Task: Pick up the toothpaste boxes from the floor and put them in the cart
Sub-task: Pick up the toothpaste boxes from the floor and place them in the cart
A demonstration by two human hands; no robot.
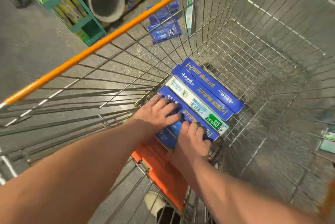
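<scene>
Inside the wire cart [253,56] several toothpaste boxes lie side by side on the bottom: two blue ones [213,86], a white and green one [195,104], and a nearer blue box [188,115]. My left hand [155,113] presses flat on the near blue box's far end. My right hand [194,140] grips its near end, fingers curled over the edge. More blue boxes [164,22] and a white and green box [189,15] lie on the floor beyond the cart, seen through the wires.
The cart has an orange rim [108,38] and an orange child-seat flap [163,171] near me. Grey tubes [107,0] and a green rack [72,11] stand on the floor at the back left. A pale box [328,144] lies on the floor at right.
</scene>
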